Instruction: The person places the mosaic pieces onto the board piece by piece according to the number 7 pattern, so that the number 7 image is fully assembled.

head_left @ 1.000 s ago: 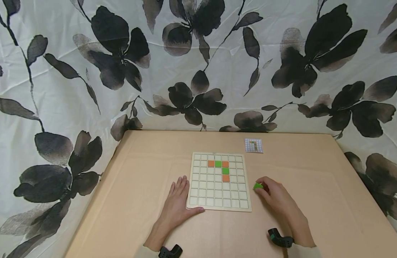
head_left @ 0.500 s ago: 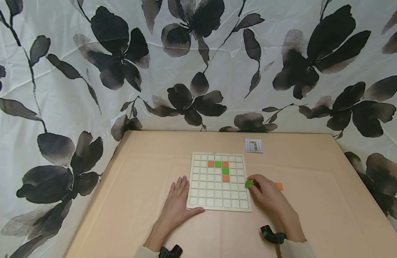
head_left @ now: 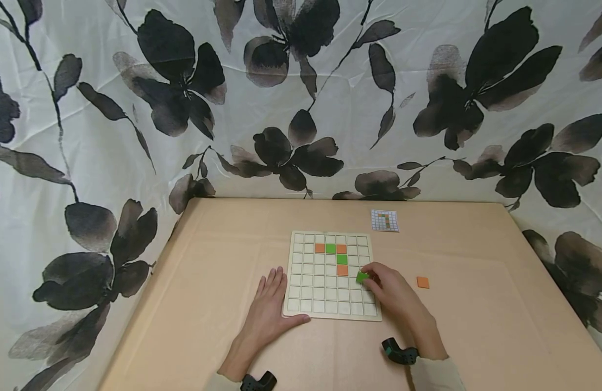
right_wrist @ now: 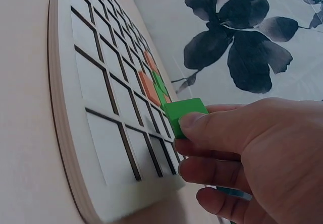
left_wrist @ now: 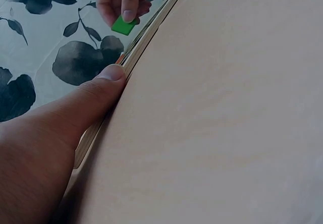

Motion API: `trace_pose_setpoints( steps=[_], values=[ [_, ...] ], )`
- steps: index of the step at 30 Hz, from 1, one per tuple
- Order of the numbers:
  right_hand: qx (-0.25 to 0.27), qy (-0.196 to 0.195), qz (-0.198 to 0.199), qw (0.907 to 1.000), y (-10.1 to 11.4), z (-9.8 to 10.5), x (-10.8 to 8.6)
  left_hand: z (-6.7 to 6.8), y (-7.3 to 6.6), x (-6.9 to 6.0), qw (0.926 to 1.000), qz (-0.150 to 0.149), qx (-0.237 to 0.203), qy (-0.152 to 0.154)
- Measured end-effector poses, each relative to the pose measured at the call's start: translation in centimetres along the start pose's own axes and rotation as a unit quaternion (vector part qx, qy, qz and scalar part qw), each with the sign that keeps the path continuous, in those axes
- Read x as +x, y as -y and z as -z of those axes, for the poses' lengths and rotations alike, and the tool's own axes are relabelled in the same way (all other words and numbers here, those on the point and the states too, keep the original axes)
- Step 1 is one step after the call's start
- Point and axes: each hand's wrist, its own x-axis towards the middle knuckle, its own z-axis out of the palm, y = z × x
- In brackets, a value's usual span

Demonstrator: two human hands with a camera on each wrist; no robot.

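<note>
A pale grid board [head_left: 320, 304] lies on the table, with orange and green square tiles [head_left: 331, 248] set in its upper cells. My right hand [head_left: 394, 288] pinches a green tile [right_wrist: 184, 109] between thumb and fingers, held over the right part of the board. In the right wrist view the tile hangs tilted above the grid. At the board's left edge rests my left hand [head_left: 267, 315], its fingers straight along the side. Its thumb [left_wrist: 108, 77] touches the board's near edge in the left wrist view.
A loose orange tile [head_left: 422, 282] lies on the table right of the board. Behind the board is a small card [head_left: 384, 221] printed with a coloured grid pattern. A floral cloth [head_left: 301, 108] hangs behind the table [head_left: 208, 244].
My right hand has carried the green tile leftward from beside the board to over its right cells. The loose orange tile has come into view. My left hand has stayed put.
</note>
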Motion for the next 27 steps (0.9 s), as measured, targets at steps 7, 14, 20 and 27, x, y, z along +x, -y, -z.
trace_pose_setpoints(
  steps=[7,14,20,27],
  values=[
    [0.013,0.004,-0.016,0.9998,0.5,-0.6,0.5,0.1,0.0,0.0,1.0000,0.003,-0.001,0.008],
    [0.011,0.003,-0.011,0.9999,0.7,-0.9,0.5,0.1,0.1,-0.1,1.0000,0.003,-0.001,0.008],
    [0.016,-0.001,-0.007,0.9998,1.0,-1.3,0.2,0.3,0.3,-0.3,1.0000,-0.002,-0.001,0.009],
    [0.017,-0.005,-0.007,0.9998,1.2,-1.9,0.0,0.4,0.5,-0.5,0.9999,-0.004,0.001,0.011]
  ],
)
